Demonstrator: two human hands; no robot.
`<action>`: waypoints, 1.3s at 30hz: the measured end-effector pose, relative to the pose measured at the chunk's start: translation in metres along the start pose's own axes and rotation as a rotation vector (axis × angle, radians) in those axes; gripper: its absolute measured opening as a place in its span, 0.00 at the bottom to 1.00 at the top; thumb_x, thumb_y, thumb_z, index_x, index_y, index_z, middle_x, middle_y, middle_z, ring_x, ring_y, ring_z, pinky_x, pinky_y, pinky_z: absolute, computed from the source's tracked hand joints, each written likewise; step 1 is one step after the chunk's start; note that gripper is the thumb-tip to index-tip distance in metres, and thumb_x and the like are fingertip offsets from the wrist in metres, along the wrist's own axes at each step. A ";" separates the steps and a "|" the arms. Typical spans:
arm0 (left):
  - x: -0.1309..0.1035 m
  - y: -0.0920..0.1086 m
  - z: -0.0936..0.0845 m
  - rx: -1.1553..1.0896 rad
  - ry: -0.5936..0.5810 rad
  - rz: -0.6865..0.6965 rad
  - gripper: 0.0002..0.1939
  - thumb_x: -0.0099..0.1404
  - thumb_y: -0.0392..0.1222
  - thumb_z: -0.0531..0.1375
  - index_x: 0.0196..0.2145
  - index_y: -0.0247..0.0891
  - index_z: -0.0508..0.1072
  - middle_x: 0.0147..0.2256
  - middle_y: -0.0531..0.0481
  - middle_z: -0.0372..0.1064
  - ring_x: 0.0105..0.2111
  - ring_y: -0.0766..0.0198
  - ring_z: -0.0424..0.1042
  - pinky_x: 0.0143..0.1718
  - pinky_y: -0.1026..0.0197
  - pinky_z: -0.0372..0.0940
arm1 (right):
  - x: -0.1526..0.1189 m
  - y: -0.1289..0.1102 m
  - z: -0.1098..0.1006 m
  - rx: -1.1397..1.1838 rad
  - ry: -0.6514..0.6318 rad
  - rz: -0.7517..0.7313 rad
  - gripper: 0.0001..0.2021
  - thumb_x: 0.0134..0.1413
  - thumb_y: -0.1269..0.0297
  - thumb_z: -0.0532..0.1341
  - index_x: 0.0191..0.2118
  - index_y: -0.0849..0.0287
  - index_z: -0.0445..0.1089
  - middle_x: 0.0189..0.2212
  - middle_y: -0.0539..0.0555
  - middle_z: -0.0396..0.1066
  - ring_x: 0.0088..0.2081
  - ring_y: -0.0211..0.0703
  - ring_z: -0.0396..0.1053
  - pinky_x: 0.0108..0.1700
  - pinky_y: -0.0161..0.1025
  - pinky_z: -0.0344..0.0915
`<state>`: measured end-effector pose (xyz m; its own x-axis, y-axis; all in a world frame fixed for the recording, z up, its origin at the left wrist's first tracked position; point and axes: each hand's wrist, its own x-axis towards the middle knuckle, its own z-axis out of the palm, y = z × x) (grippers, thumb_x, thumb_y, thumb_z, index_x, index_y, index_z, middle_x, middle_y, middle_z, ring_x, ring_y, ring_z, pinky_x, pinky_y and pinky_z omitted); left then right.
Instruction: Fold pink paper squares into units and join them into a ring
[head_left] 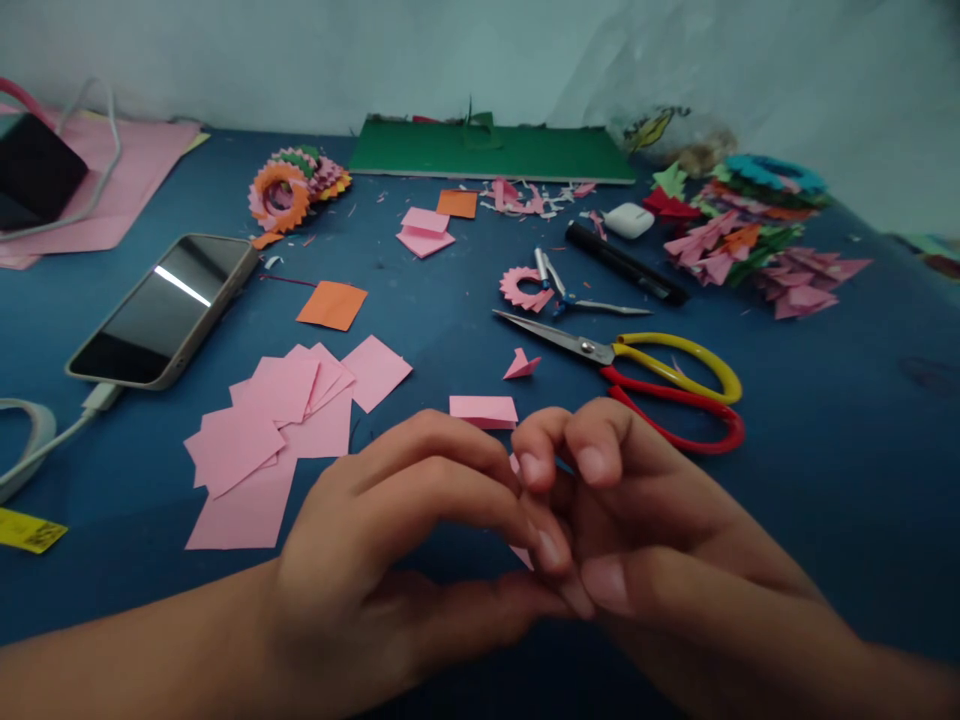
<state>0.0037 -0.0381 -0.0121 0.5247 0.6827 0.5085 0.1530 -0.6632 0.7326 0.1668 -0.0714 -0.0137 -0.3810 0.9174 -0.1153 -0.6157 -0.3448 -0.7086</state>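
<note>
My left hand (420, 540) and my right hand (645, 530) meet at the front of the table, fingertips pressed together. Between them is a small piece of pink paper (522, 556), mostly hidden by my fingers; its folds cannot be made out. Just beyond my fingers lies a folded pink paper strip (484, 411), with a small folded pink piece (522, 364) behind it. Left of my left hand, several pink paper squares (277, 395) lie in an overlapping pile. Scissors (592, 349) with one yellow and one red handle rest past my right hand.
A phone (165, 310) on a cable lies left. Behind are an orange square (332, 305), a pink paper ring (525, 289), a black pen (626, 262), a white earbud case (629, 220), paper rings (281, 195), folded pieces (806, 280) and a green board (487, 150).
</note>
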 end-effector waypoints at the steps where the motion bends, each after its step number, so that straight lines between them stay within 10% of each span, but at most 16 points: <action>1: 0.000 0.000 0.000 0.004 -0.005 0.003 0.11 0.52 0.35 0.68 0.31 0.38 0.69 0.32 0.56 0.69 0.33 0.74 0.71 0.37 0.77 0.67 | 0.000 0.000 0.000 0.003 0.000 0.004 0.12 0.42 0.79 0.58 0.31 0.54 0.64 0.34 0.47 0.61 0.30 0.30 0.61 0.27 0.27 0.60; 16: 0.002 0.001 0.000 -0.004 -0.003 0.025 0.11 0.52 0.35 0.68 0.31 0.38 0.69 0.30 0.55 0.70 0.31 0.73 0.72 0.34 0.74 0.70 | 0.000 -0.001 0.003 0.038 0.021 0.045 0.14 0.38 0.82 0.57 0.29 0.54 0.63 0.31 0.46 0.61 0.27 0.30 0.60 0.25 0.26 0.58; 24: 0.007 0.002 0.001 -0.046 -0.044 0.088 0.13 0.49 0.31 0.70 0.30 0.34 0.70 0.29 0.54 0.74 0.28 0.72 0.73 0.33 0.77 0.71 | 0.002 -0.005 -0.001 0.152 0.010 0.216 0.06 0.41 0.64 0.58 0.25 0.58 0.58 0.25 0.49 0.55 0.25 0.35 0.54 0.27 0.33 0.55; 39: 0.006 0.004 0.001 -0.080 -0.109 0.081 0.12 0.53 0.30 0.67 0.33 0.37 0.69 0.31 0.54 0.74 0.28 0.71 0.74 0.32 0.76 0.71 | 0.001 -0.007 0.000 0.131 -0.008 0.234 0.07 0.40 0.62 0.57 0.24 0.57 0.57 0.24 0.48 0.54 0.25 0.36 0.53 0.26 0.34 0.52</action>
<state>0.0080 -0.0369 -0.0063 0.6213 0.5876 0.5183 0.0416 -0.6853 0.7271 0.1706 -0.0676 -0.0089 -0.5285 0.8083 -0.2595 -0.5941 -0.5705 -0.5671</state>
